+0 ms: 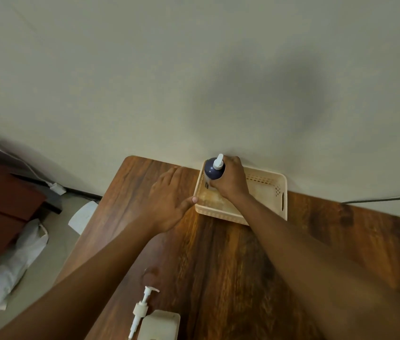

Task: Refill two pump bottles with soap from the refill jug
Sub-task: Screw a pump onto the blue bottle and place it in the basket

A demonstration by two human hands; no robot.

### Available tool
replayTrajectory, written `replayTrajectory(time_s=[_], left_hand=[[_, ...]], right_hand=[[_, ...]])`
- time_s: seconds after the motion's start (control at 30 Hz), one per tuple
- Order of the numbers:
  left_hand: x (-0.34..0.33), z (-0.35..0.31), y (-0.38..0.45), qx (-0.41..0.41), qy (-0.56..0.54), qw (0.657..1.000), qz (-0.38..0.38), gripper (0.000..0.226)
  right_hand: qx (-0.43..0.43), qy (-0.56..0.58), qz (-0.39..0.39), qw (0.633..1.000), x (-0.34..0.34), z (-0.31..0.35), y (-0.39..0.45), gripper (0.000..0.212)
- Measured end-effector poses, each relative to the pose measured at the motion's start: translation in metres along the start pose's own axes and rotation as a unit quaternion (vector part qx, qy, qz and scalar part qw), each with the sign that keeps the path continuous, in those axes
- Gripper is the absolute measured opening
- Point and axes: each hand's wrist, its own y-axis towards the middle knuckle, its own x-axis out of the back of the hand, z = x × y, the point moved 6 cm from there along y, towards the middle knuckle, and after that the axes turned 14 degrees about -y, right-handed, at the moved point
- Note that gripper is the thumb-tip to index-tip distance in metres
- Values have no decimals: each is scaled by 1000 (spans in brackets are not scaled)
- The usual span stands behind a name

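Pump bottle (214, 171) held upright in basket (267, 185) by right hand's (231, 181) grip; left hand (169, 197) relaxed, thumb touching basket.

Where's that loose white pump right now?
In the head view, the white pump lies on the wooden table at the bottom edge, beside a cream container, near the person's left forearm.

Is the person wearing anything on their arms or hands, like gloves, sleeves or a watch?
Nothing shows. Both forearms are bare as far as the picture reaches, with no sleeve edge in view. The left hand and the right hand have no gloves, and no ring, watch or wristband can be seen. The nails look short and unpainted; the picture is slightly blurred.
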Motion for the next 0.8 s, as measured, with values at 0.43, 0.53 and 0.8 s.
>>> replayTrajectory(time_s=[0.43, 0.53, 0.8], left_hand=[[-9, 28, -18, 30, -93, 995, 12, 102], [-5, 27, -34, 33, -112, 993, 18, 105], [17, -10, -84, 29, -128, 991, 4, 99]], right_hand=[[3, 9, -9, 1000, -16, -6, -2, 80], [-3, -4, 16, 1000, -17, -6, -13, 105], [50, -113, -19, 992, 17, 4, -67, 118]])
